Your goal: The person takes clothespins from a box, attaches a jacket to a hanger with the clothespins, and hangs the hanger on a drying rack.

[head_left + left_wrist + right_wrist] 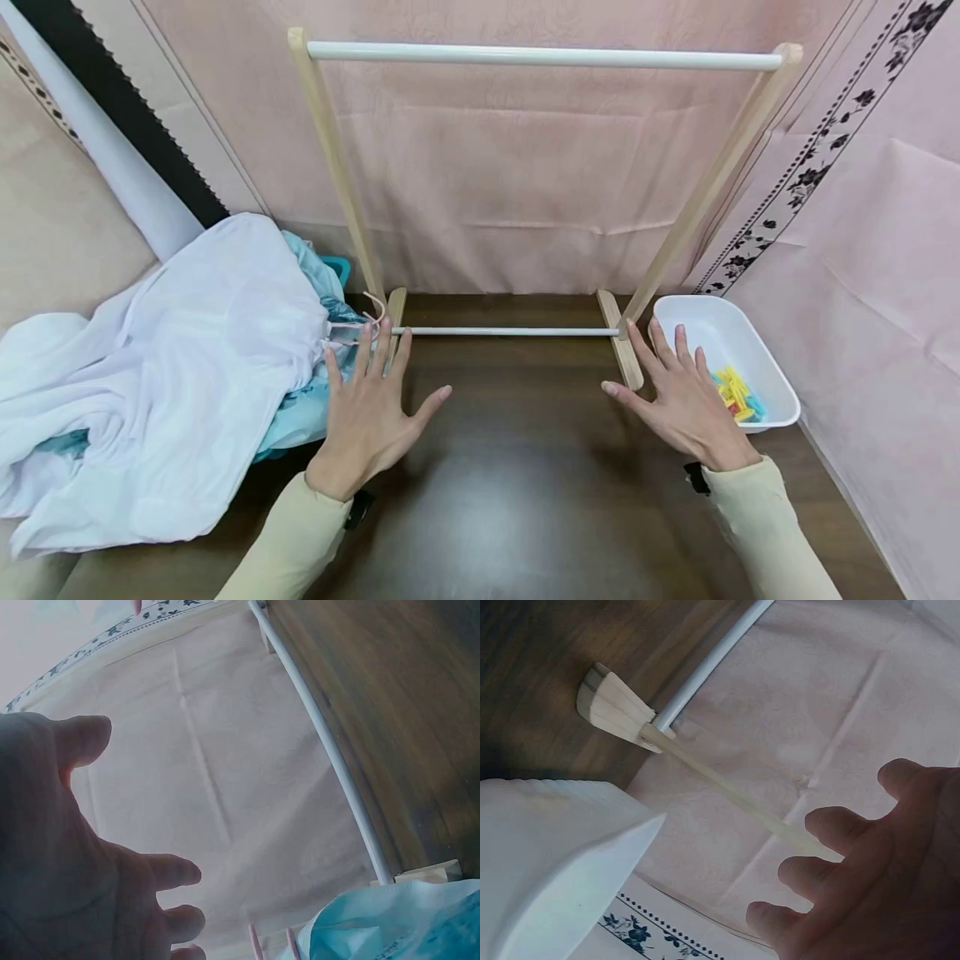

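Note:
Both hands are spread with straight fingers above the dark wooden table (487, 467), holding nothing. My left hand (367, 408) is beside a heap of clothes, a white garment (187, 358) lying over light blue cloth (300, 412). Pink hanger-like loops (375, 312) show at its fingertips. My right hand (682, 400) is nearest to a white plastic tub (757, 350) with yellow, blue and red clothespins (735, 392) in it. Behind the hands stands a small rack with wooden posts (693, 200), a white top rail (540, 56) and a lower rail (502, 332). Its rails carry nothing.
A pink cloth backdrop (510, 167) hangs behind the rack. Patterned cloth (847, 250) borders the right side. Part of a teal basket (337, 267) shows behind the clothes. The rack's wooden feet (621, 342) rest on the table.

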### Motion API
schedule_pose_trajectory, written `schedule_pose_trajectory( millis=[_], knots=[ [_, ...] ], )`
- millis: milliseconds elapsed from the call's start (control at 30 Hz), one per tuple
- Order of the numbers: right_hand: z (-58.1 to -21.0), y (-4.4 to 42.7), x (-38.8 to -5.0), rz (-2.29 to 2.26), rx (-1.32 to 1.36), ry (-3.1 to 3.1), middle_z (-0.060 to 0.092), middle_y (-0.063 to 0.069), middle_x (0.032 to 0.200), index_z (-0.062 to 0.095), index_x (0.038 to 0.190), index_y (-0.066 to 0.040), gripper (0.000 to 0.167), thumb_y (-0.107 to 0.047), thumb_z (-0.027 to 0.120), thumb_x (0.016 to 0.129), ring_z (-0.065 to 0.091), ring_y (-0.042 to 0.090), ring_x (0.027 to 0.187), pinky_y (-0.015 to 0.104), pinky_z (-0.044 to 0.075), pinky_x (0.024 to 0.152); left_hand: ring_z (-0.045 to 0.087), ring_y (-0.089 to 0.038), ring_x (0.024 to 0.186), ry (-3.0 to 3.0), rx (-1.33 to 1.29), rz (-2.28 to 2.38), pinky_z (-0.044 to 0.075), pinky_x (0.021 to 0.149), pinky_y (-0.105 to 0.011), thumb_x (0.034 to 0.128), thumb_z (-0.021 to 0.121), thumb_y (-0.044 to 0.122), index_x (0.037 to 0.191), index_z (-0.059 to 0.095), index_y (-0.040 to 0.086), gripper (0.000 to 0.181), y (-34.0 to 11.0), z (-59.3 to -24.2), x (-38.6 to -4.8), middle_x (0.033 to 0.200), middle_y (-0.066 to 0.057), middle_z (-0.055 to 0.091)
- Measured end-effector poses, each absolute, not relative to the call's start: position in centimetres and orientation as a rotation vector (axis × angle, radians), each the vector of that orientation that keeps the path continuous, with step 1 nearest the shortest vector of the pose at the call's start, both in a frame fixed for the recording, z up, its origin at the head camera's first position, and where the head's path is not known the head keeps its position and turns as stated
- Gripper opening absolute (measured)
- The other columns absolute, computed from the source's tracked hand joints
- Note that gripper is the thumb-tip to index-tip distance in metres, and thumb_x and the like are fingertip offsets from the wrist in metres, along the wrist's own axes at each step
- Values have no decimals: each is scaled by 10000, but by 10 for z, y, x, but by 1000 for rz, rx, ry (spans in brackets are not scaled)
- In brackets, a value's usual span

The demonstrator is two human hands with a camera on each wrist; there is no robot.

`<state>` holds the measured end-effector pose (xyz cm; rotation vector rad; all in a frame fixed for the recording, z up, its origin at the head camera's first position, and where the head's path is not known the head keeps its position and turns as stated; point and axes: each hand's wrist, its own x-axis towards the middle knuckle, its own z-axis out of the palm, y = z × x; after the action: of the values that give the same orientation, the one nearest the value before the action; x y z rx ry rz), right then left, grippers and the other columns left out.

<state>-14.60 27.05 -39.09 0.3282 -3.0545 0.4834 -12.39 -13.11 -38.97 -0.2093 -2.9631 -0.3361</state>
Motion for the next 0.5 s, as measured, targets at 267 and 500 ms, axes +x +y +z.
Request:
schedule_pose_trajectory(
  millis=[267,500],
  knots=[
    [-393,273,-143,506,304,-3052,-59,84,1722,28,1649,-304,892,-699,458,975,-115,469,1562,716,-16,1211,29,-346,1609,-2946,-227,-294,-34,1209,-723,929,424,775,1638,196,133,983,-134,-394,-121,1727,-115,77],
    [-390,278,-140,524,289,-3060,-80,75,1720,-4,1647,-299,883,-686,439,989,-140,451,1562,715,-15,1211,27,-350,1608,-2931,-218,-356,-46,1211,-717,951,449,728,1640,164,123,961,-134,-391,-122,1726,-122,50]
  ],
)
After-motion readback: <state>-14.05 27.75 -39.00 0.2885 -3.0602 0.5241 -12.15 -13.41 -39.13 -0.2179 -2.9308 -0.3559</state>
